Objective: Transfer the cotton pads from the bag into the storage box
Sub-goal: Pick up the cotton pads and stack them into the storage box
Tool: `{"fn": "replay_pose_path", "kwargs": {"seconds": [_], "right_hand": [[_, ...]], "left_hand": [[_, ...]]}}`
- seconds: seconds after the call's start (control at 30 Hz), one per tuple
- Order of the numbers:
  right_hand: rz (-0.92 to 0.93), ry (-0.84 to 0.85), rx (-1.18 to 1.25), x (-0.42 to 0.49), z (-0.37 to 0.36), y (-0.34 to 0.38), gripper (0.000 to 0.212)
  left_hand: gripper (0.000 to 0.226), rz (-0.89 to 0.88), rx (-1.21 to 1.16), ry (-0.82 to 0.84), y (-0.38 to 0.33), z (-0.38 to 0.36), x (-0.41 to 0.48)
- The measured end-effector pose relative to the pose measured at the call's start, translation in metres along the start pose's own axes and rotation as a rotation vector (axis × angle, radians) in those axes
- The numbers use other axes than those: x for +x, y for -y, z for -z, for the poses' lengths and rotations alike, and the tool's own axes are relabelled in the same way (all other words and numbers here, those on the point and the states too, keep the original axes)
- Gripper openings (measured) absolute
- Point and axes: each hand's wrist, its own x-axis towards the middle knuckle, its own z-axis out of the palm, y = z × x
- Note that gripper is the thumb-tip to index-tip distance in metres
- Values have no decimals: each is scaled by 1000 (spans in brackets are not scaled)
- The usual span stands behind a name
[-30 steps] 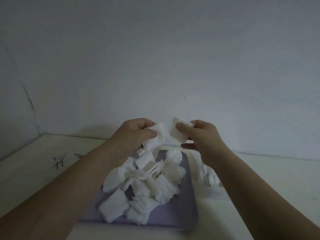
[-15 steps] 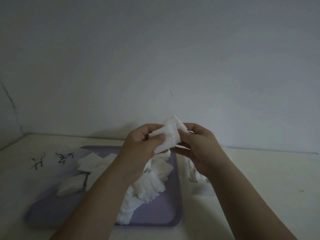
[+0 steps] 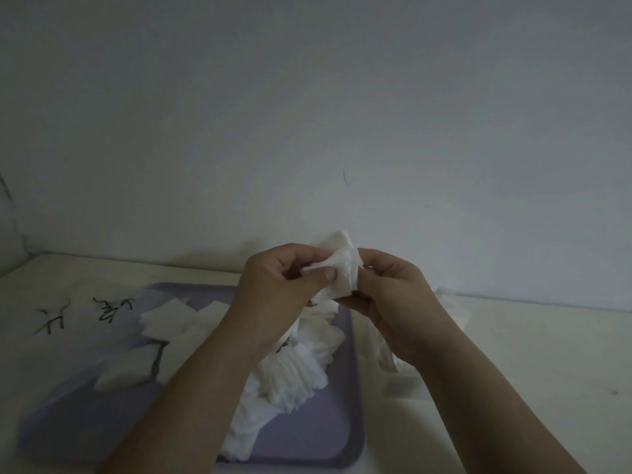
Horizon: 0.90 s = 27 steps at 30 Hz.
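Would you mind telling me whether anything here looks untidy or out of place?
Yes: the white square cotton pads lie in a tumbled heap on the flat purple tray, several strewn apart at its left. Black scribbled marks also deface the pale tabletop.

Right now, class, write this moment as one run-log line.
left hand pinches wad of white cotton pads | right hand pinches same wad | purple flat tray holds loose pads

table (image 3: 519, 364): pale, black scribbles (image 3: 109, 307) | on it: purple tray (image 3: 307, 439) | clear plastic item (image 3: 405, 384) just right of tray

White cotton pads (image 3: 294, 367) lie heaped on a purple tray (image 3: 307, 436), one crumpled clump (image 3: 343, 260) held above.
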Motion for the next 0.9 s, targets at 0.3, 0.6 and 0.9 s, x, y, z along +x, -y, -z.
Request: {"fn": "replay_pose_path", "kwargs": {"seconds": [0.3,0.6,0.9], "right_hand": [[-93,-4,72,-1,2,0,30],[-90,-8,116,0,1,-1,23],[-91,-143,204,1,5,-1,30]], "left_hand": [[14,35,3,-3,2,-2,-1],[24,-13,76,-78,0,-5,-2],[18,-29,80,-91,1,-4,0]]}}
